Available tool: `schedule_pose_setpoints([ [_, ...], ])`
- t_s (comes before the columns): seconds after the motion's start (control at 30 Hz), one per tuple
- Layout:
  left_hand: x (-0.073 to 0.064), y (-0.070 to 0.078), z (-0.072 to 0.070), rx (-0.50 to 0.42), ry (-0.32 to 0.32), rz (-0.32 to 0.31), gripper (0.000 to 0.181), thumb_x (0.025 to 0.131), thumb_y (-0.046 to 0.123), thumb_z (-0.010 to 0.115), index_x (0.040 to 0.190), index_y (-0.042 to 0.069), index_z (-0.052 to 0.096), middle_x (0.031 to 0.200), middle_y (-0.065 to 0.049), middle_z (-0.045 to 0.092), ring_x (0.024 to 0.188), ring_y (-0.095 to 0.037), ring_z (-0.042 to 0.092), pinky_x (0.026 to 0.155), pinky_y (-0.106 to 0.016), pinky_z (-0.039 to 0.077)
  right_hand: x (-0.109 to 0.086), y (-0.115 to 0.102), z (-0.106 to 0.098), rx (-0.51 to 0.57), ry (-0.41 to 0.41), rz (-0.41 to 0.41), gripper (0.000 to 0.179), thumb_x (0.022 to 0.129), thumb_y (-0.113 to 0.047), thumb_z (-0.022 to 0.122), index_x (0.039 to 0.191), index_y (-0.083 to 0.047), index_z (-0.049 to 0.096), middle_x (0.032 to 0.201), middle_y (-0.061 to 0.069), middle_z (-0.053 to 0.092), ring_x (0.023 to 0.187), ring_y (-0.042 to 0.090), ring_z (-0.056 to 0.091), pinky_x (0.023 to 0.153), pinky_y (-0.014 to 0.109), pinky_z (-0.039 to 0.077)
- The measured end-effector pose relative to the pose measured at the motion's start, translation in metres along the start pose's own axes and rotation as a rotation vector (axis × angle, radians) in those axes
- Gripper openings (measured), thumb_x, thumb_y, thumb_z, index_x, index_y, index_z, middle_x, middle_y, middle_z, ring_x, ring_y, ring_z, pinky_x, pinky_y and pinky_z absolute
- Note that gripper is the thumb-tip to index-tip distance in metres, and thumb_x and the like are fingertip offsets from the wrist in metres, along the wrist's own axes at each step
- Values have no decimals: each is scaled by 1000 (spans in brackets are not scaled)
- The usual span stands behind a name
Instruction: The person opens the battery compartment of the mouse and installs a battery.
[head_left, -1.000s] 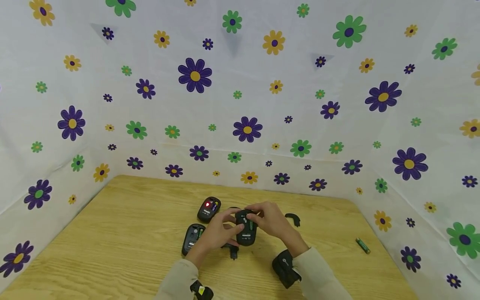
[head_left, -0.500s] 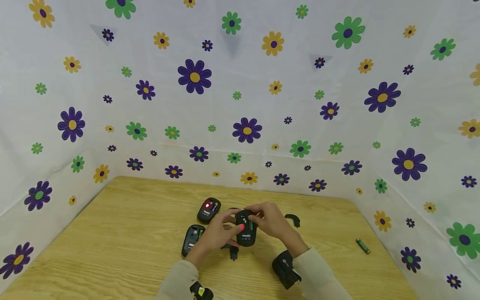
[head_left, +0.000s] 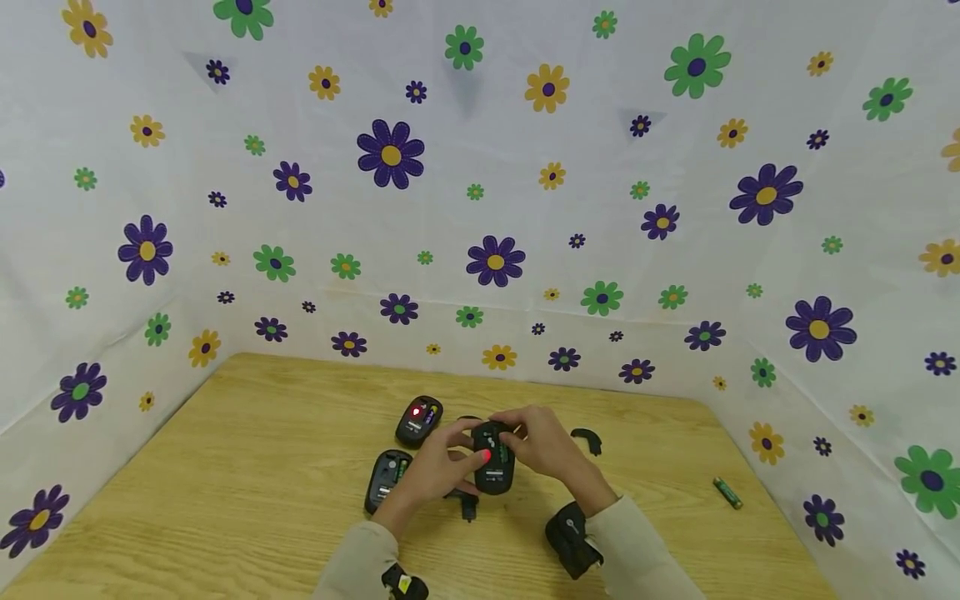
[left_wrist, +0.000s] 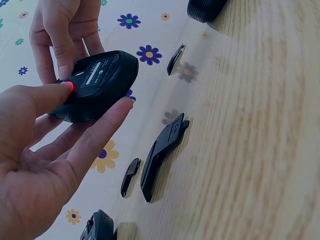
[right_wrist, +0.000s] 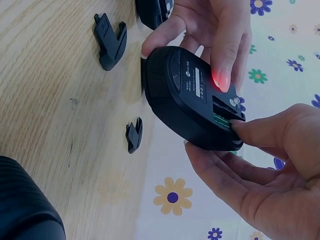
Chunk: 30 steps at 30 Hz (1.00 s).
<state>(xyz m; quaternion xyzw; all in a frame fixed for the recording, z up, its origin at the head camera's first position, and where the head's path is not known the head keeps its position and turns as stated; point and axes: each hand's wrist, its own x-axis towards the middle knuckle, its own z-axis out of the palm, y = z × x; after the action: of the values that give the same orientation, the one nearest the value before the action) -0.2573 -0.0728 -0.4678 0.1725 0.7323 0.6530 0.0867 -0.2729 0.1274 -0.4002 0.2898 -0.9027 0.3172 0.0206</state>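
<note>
An upturned black computer mouse (head_left: 493, 482) is held above the table between both hands. My left hand (head_left: 438, 467) grips its side, thumb across the underside and fingers beneath. Red light shines on that thumb in all views. At the mouse's far end, my right hand (head_left: 547, 442) pinches it; the thumb touches the end of a green battery (right_wrist: 220, 120) in the uncovered compartment, with fingers on the opposite side. Below the hands lies a black battery cover (right_wrist: 109, 42), and a smaller curved black piece (right_wrist: 134, 135) lies farther off.
Left of the hands lie two upturned mice: one mouse (head_left: 408, 429) has a red light glowing, the other mouse (head_left: 378, 475) shows a green battery inside. A loose green battery (head_left: 727, 492) lies on the right of the wooden table (head_left: 285, 433). Flowered cloth (head_left: 495, 308) stands around it.
A red glow has appeared on my left thumb over the mouse since a second ago. Both hands and the mouse stay almost in place.
</note>
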Motion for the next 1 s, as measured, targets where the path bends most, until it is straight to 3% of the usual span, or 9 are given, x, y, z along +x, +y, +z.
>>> schedule_pose_setpoints([
  [0.8,2,-2,1,7,-12,5,53,103,14,65,151,6,47,122,-25,60,96,-28,75,67,-43,67,-2,7,-3,-13,-8,-10,28,97,2,65,123,1,73,112,18,77,80,19,69,64,19,57],
  [1.0,3,-1,2,27,-6,9,52,103,15,65,152,9,48,125,-26,60,94,-26,76,67,-43,67,-4,7,-5,8,-10,25,27,98,-1,65,124,-1,73,110,20,76,82,23,71,65,25,61],
])
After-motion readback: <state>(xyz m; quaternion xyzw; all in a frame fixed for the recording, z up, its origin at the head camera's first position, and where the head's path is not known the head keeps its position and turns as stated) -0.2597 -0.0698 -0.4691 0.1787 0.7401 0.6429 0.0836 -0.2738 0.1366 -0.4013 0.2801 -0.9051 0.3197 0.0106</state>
